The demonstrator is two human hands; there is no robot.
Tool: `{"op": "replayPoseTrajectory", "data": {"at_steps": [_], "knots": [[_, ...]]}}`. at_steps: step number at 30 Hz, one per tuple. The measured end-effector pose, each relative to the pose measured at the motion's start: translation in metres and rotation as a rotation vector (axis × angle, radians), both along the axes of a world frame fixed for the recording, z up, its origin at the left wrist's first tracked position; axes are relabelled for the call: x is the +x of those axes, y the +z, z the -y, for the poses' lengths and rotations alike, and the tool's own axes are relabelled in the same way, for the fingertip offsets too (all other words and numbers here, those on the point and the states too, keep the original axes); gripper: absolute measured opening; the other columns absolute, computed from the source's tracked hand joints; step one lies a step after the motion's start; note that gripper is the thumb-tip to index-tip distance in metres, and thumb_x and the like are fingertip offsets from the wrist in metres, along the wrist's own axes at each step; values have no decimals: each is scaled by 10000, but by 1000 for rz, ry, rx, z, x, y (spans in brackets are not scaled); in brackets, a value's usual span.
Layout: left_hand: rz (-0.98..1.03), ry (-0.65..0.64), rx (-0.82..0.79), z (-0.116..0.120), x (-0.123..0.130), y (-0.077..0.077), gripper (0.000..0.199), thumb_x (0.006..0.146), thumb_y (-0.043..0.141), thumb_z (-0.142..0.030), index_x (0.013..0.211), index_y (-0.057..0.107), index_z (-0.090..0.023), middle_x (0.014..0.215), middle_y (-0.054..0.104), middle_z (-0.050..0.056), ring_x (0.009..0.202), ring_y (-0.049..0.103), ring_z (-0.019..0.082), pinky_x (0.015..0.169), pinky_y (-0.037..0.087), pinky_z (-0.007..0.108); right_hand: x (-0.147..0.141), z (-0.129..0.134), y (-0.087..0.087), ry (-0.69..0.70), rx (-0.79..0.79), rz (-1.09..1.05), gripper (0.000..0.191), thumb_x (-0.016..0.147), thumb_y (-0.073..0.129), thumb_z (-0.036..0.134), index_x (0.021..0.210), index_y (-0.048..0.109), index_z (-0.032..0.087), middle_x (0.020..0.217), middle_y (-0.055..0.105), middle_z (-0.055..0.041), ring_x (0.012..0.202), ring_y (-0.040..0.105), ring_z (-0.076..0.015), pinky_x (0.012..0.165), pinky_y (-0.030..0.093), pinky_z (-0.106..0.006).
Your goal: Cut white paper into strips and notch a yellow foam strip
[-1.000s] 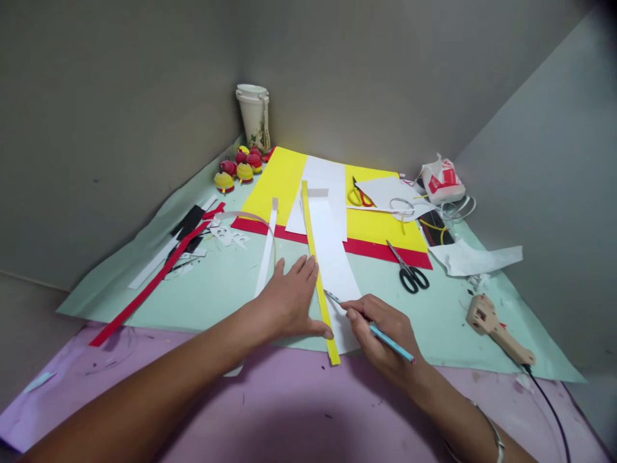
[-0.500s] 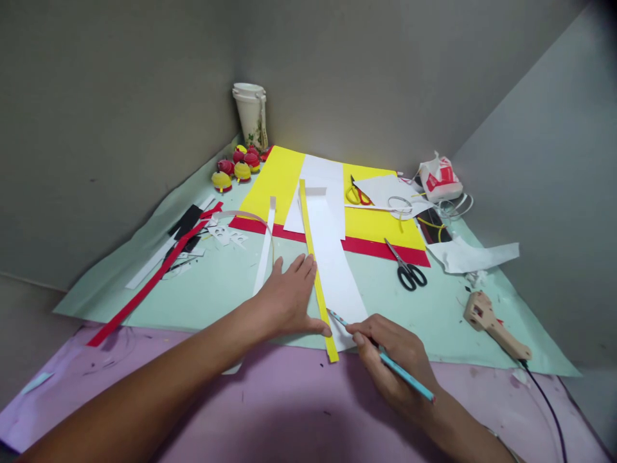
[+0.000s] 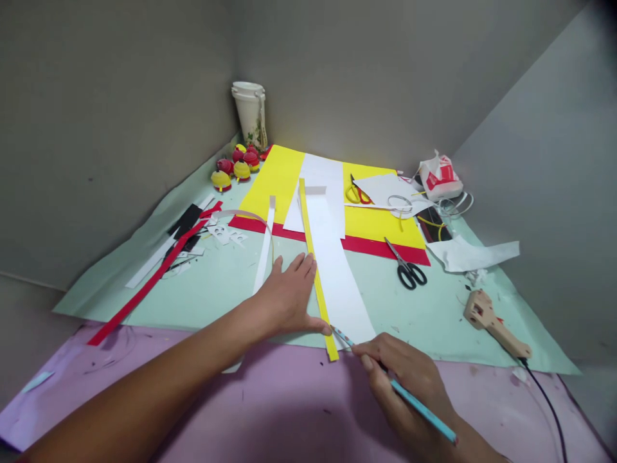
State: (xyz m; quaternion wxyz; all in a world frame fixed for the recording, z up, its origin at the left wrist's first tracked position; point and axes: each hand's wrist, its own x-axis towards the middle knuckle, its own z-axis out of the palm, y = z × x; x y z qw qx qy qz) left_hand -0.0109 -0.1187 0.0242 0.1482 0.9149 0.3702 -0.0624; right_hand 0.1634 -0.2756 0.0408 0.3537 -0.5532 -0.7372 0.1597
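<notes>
My left hand lies flat, fingers spread, pressing on the left side of a long yellow paper strip that runs away from me. Beside the strip lies a long white paper sheet. My right hand grips a light blue pencil. Its tip touches the white sheet right at the near end of the yellow strip, close to my left thumb.
Black scissors lie right of the white sheet. A glue gun with its cord rests far right. Yellow and red sheets, yellow-handled scissors, a red strip, paper balls and a cup sit further back.
My right hand has drawn the pencil toward me along the edge of the yellow strip, from mid-strip to its near end. My left hand stays put.
</notes>
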Motion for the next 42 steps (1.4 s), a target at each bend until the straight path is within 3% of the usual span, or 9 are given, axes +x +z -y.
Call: {"op": "replayPoseTrajectory", "data": {"at_steps": [11, 26, 35, 38, 42], "knots": [[-2, -2, -9, -1, -1, -2, 1274, 564, 524, -857, 1506, 162, -78, 1574, 99, 188, 1453, 65, 360, 1121, 85, 625, 8, 14, 2, 70, -17, 66, 228, 887, 481, 92, 980, 675, 169, 684, 629, -32, 604, 601, -156, 554, 444, -257], [11, -13, 0, -1, -1, -2, 1244, 576, 523, -850, 1498, 205, -76, 1569, 124, 208, 1445, 88, 387, 1114, 97, 622, 2, 21, 4, 30, -31, 40, 233, 867, 457, 93, 864, 674, 178, 647, 645, -36, 574, 615, -160, 530, 455, -256], [29, -16, 17, -2, -3, -6, 1243, 573, 504, -867, 1502, 194, -102, 1570, 141, 206, 1441, 97, 392, 1119, 91, 600, 15, 26, 26, -32, -72, 53, 223, 898, 460, 142, 837, 663, 211, 639, 641, -21, 559, 622, -163, 516, 475, -260], [33, -19, 19, -2, -4, -7, 1249, 585, 496, -865, 1505, 173, -85, 1570, 132, 209, 1442, 95, 394, 1117, 88, 605, 15, 25, 21, -59, 1, 32, 205, 893, 473, 127, 896, 661, 210, 679, 665, -32, 599, 640, -171, 538, 491, -266], [41, -28, 22, -3, -7, -5, 1222, 607, 504, -851, 1505, 178, -89, 1571, 137, 195, 1446, 102, 374, 1128, 81, 583, 17, 17, 2, -100, 167, 13, 269, 919, 458, 167, 1123, 633, 188, 851, 708, -93, 731, 665, -207, 623, 524, -313]]}}
